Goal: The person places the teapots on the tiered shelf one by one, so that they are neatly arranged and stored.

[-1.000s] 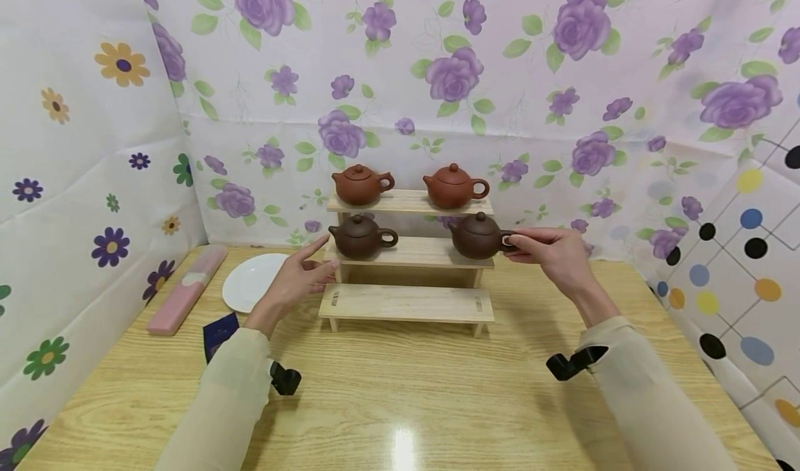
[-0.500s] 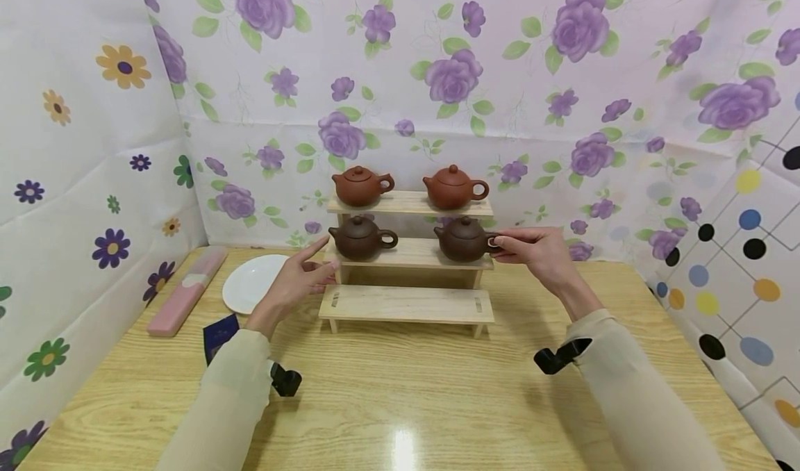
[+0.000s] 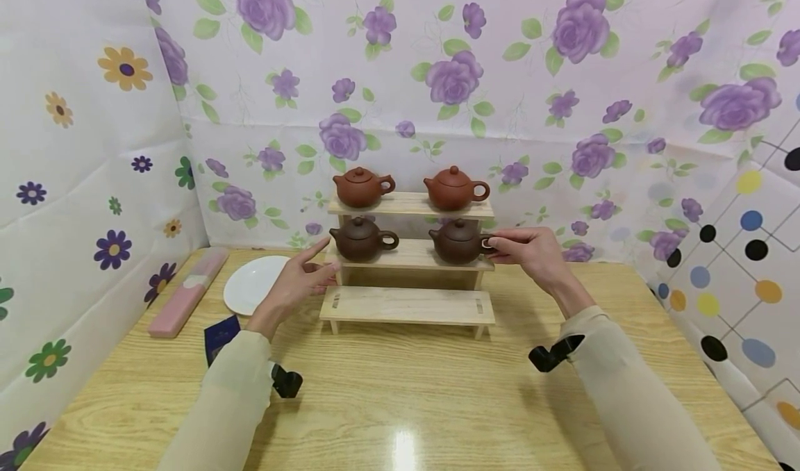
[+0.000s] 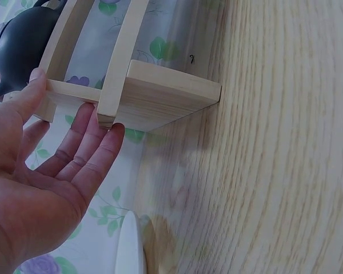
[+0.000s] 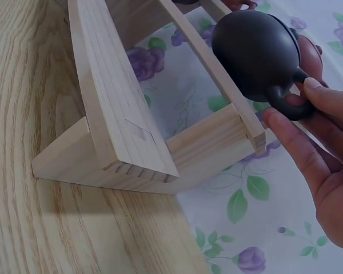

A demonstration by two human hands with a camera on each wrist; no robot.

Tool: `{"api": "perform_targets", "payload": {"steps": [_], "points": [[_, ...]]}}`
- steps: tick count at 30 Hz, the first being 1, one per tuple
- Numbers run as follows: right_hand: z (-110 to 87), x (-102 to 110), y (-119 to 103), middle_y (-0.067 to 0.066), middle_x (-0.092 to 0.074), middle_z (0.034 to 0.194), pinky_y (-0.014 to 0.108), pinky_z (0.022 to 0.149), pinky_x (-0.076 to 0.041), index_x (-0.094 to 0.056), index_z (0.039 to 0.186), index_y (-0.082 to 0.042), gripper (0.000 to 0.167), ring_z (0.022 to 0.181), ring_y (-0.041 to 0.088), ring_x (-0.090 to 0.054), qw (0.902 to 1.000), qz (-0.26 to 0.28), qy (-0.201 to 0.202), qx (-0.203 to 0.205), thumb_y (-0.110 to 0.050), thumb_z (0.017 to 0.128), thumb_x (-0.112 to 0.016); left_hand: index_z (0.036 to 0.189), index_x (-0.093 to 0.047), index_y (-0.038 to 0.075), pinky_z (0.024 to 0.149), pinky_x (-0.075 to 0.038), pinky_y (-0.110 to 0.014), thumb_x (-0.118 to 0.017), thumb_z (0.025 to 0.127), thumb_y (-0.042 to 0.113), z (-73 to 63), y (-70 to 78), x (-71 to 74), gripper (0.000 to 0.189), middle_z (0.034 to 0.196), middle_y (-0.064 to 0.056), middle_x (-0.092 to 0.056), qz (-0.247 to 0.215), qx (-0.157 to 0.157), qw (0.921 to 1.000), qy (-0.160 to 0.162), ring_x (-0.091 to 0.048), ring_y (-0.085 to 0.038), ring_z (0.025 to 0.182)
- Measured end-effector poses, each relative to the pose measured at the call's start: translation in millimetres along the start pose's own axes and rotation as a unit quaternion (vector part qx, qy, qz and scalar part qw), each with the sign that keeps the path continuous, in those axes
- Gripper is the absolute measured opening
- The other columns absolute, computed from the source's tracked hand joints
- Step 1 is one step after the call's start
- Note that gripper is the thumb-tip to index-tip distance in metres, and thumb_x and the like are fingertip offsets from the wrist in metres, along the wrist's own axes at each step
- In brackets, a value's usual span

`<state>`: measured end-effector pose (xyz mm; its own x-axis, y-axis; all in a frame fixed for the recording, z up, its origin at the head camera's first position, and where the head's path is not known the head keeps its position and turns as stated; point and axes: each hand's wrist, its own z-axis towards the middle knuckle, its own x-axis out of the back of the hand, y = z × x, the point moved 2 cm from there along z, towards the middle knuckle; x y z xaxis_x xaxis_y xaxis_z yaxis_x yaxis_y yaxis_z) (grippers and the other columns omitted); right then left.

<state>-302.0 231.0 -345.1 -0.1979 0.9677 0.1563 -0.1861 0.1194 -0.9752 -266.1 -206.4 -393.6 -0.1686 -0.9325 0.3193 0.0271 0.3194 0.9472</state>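
A three-tier wooden stand (image 3: 406, 304) rises from the table. My right hand (image 3: 528, 252) pinches the handle of a dark brown teapot (image 3: 457, 242) at the right end of the middle tier; in the right wrist view thumb and fingers meet around that handle (image 5: 291, 108). A matching dark teapot (image 3: 359, 240) sits at the left of the same tier. My left hand (image 3: 296, 280) rests against the stand's left side, fingers extended, fingertips touching the wooden ends (image 4: 106, 108). Two reddish-brown teapots, one left (image 3: 360, 187) and one right (image 3: 453, 188), stand on the top tier.
Left of the stand lie a white plate (image 3: 246, 287), a long pink case (image 3: 187, 294) and a dark blue booklet (image 3: 219, 333). Flower-patterned cloth (image 3: 400, 75) hangs behind the wooden table (image 3: 406, 381). The stand's lowest tier is bare wood.
My right hand has moved left with the dark teapot, bringing it from the right edge of the middle tier further inward and slightly down. The left hand has stayed in place.
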Motion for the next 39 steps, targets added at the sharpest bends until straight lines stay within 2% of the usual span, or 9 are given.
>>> {"api": "perform_targets", "payload": {"steps": [4, 7, 16, 21, 25, 28, 33, 36, 39], "points": [[0.9, 0.0, 1.2, -0.005, -0.081, 0.097, 0.035, 0.083, -0.064, -0.065, 0.131, 0.019, 0.039, 0.085, 0.016, -0.081, 0.9999, -0.007, -0.003, -0.006, -0.009, 0.104, -0.069, 0.170, -0.024, 0.030, 0.107, -0.054, -0.055, -0.064, 0.108, 0.035, 0.6, -0.7, -0.5, 0.074, 0.139, -0.029, -0.061, 0.001, 0.000, 1.0000, 0.002, -0.073, -0.031, 0.112], [1.6, -0.5, 0.8, -0.005, -0.081, 0.097, 0.034, 0.083, -0.064, -0.065, 0.131, 0.018, 0.040, 0.084, 0.016, -0.081, 0.9999, -0.011, -0.002, -0.009, -0.011, 0.104, -0.069, 0.170, -0.024, 0.031, 0.109, -0.053, -0.056, -0.064, 0.108, 0.036, 0.9, -0.8, -0.6, 0.074, 0.139, -0.029, -0.061, -0.002, 0.001, 1.0000, 0.003, -0.072, -0.033, 0.113], [5.5, -3.3, 1.1, 0.000, -0.081, 0.095, 0.033, 0.081, -0.065, -0.063, 0.130, 0.023, 0.039, 0.084, 0.016, -0.081, 0.9999, 0.010, -0.006, -0.003, -0.005, 0.104, -0.068, 0.170, -0.024, 0.031, 0.101, -0.058, -0.048, -0.065, 0.108, 0.036, 1.2, -0.7, -0.9, 0.075, 0.143, -0.029, -0.060, -0.004, 0.006, 1.0000, 0.005, -0.074, -0.024, 0.106], [6.8, -3.1, 1.4, -0.001, -0.081, 0.095, 0.033, 0.081, -0.065, -0.061, 0.131, 0.024, 0.041, 0.085, 0.016, -0.081, 0.9998, 0.015, -0.006, -0.009, -0.005, 0.103, -0.068, 0.170, -0.024, 0.031, 0.099, -0.059, -0.045, -0.065, 0.108, 0.036, 1.6, -1.1, -0.7, 0.075, 0.143, -0.029, -0.060, -0.003, 0.006, 1.0000, 0.005, -0.074, -0.024, 0.106], [8.0, -1.3, 0.9, -0.001, -0.079, 0.100, 0.034, 0.082, -0.064, -0.062, 0.131, 0.022, 0.039, 0.084, 0.016, -0.081, 0.9998, -0.003, -0.010, -0.015, -0.006, 0.104, -0.067, 0.170, -0.024, 0.031, 0.101, -0.058, -0.047, -0.064, 0.108, 0.036, 1.6, -0.6, -0.3, 0.074, 0.141, -0.029, -0.060, -0.002, 0.005, 1.0000, 0.005, -0.074, -0.025, 0.106], [8.7, 0.5, -0.2, 0.003, -0.077, 0.105, 0.034, 0.083, -0.064, -0.064, 0.131, 0.020, 0.038, 0.083, 0.016, -0.081, 0.9996, -0.018, -0.014, -0.018, -0.007, 0.104, -0.068, 0.170, -0.024, 0.031, 0.101, -0.059, -0.046, -0.064, 0.108, 0.036, 1.4, 0.4, -0.5, 0.074, 0.141, -0.029, -0.060, 0.000, 0.004, 1.0000, 0.004, -0.073, -0.025, 0.107], [10.2, 0.6, -0.6, 0.008, -0.079, 0.104, 0.036, 0.081, -0.065, -0.066, 0.130, 0.018, 0.036, 0.084, 0.016, -0.081, 0.9992, -0.029, -0.020, -0.017, -0.008, 0.103, -0.069, 0.170, -0.023, 0.031, 0.103, -0.058, -0.047, -0.063, 0.108, 0.036, 0.7, 0.0, -0.7, 0.075, 0.144, -0.030, -0.058, -0.003, 0.004, 1.0000, 0.001, -0.073, -0.030, 0.112], [10.3, 0.4, -0.7, 0.006, -0.079, 0.103, 0.037, 0.079, -0.066, -0.068, 0.129, 0.016, 0.035, 0.084, 0.015, -0.080, 0.9988, -0.041, -0.020, -0.016, -0.008, 0.103, -0.070, 0.171, -0.022, 0.030, 0.105, -0.057, -0.051, -0.063, 0.108, 0.036, 0.5, -0.5, -0.7, 0.075, 0.145, -0.030, -0.057, -0.003, 0.002, 1.0000, 0.000, -0.072, -0.031, 0.113], [10.3, 0.3, -1.3, 0.004, -0.076, 0.108, 0.038, 0.078, -0.066, -0.069, 0.129, 0.015, 0.036, 0.085, 0.014, -0.079, 0.9981, -0.056, -0.018, -0.018, -0.009, 0.103, -0.071, 0.171, -0.023, 0.029, 0.102, -0.058, -0.049, -0.063, 0.109, 0.035, 0.6, -0.2, -1.1, 0.074, 0.145, -0.030, -0.057, -0.002, 0.001, 1.0000, 0.002, -0.073, -0.027, 0.109]]}}
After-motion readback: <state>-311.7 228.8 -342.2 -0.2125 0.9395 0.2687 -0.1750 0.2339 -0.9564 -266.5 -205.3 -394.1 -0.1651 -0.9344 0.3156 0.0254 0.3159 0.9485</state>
